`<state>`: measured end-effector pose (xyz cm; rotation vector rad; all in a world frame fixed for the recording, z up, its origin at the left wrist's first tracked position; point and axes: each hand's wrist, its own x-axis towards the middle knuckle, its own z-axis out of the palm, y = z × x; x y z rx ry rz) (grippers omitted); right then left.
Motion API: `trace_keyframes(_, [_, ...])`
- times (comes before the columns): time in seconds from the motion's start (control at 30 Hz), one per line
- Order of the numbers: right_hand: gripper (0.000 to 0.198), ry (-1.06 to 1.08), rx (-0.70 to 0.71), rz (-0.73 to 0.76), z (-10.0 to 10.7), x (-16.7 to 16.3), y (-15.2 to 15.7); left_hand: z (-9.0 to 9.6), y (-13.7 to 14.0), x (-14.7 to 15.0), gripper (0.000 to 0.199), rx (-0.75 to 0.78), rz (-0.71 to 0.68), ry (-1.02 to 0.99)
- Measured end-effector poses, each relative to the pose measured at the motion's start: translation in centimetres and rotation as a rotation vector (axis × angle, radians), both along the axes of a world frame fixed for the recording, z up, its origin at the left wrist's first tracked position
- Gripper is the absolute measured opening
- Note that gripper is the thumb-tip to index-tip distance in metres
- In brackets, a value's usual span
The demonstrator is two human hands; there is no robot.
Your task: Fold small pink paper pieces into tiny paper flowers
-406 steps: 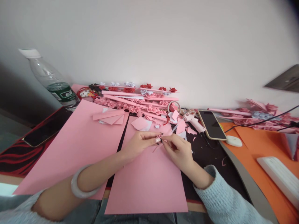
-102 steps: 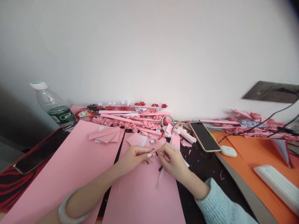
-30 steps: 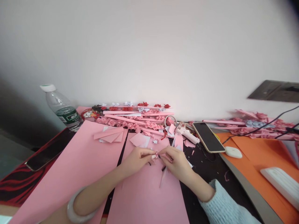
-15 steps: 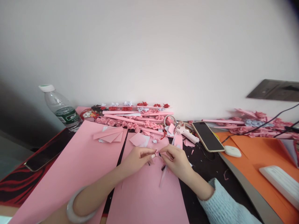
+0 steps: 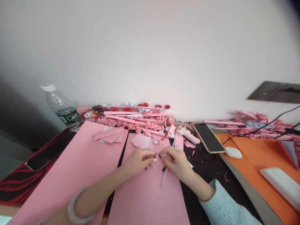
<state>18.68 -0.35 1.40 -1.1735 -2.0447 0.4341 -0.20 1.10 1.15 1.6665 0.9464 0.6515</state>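
Note:
My left hand (image 5: 138, 161) pinches a small pink paper flower (image 5: 157, 155) between thumb and fingers over the middle pink sheet. From the other side, my right hand (image 5: 177, 161) is closed with thumb and forefinger pressed at the flower's edge. A small dark bit shows at those fingertips; I cannot make out what it is. A thin, pale stick with a black part (image 5: 163, 176) shows just below my right hand, its upper end hidden. Pink paper squares (image 5: 140, 140) lie just beyond my hands.
Pink sheets (image 5: 77, 165) cover the dark table. Behind them are finished paper flowers (image 5: 131, 125), a glue gun (image 5: 187, 132) and a tape roll (image 5: 170, 121). A bottle (image 5: 65, 112) stands left; a phone (image 5: 208, 137), white case (image 5: 233, 152) and orange sheet (image 5: 253, 156) lie right.
Both hands stay almost in place around the flower, with only slight finger movement. The view has shifted very slightly.

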Motion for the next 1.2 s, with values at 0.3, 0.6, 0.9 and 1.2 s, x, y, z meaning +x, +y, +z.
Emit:
trace_keyframes(0.3, [0.016,-0.007,-0.013,0.001,0.07,-0.09,0.07,0.42,-0.11,-0.01,0.020,0.085,-0.011,0.054])
trace_keyframes(0.6, [0.016,-0.010,-0.033,0.005,-0.04,-0.10,0.07,0.19,-0.07,0.00,0.020,0.092,-0.008,0.063])
trace_keyframes(0.9, [0.015,0.001,-0.009,-0.016,-0.02,-0.03,0.06,-0.06,0.02,-0.04,0.019,0.063,0.021,0.046])
trace_keyframes(1.2, [0.015,0.002,-0.030,-0.022,-0.08,-0.07,0.11,0.03,-0.07,-0.04,0.021,0.098,0.028,0.044])
